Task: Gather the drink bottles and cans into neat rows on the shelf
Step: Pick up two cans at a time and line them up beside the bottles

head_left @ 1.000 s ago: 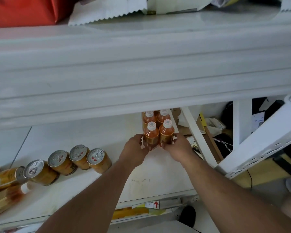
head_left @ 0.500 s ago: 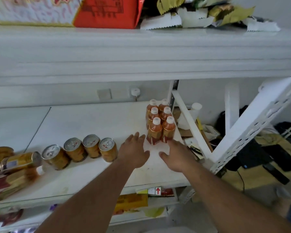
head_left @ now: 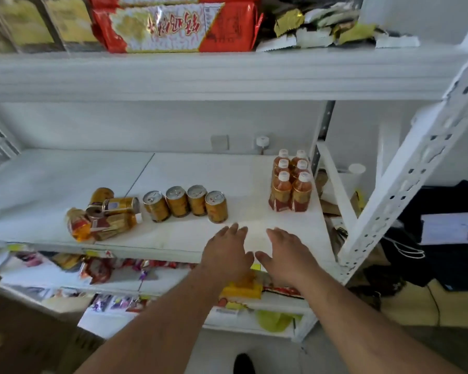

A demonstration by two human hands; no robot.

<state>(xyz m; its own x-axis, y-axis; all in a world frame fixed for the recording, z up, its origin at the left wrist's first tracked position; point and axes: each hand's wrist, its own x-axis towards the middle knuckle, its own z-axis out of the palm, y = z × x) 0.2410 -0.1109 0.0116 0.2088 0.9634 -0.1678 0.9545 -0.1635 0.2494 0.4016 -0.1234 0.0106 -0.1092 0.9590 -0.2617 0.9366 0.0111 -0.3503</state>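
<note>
Several amber drink bottles [head_left: 291, 186] with white caps stand in two tidy rows at the right end of the white shelf [head_left: 189, 174]. Several gold cans [head_left: 185, 202] stand upright in a line at the shelf's middle. Left of them lies a jumble of tipped cans and bottles [head_left: 103, 215]. My left hand [head_left: 226, 255] and my right hand [head_left: 284, 256] hover side by side over the shelf's front edge, fingers straight, holding nothing, well short of the bottles.
An upper shelf [head_left: 227, 74] overhangs, loaded with red snack bags [head_left: 173, 25] and wrappers. A perforated white upright [head_left: 405, 184] slants at the right. Lower shelves hold assorted packets [head_left: 97, 268]. A socket [head_left: 219, 141] sits on the back wall.
Both hands let go of the front bottles and drew back toward the shelf's front edge. The view rose and widened, showing the can row and the tipped pile.
</note>
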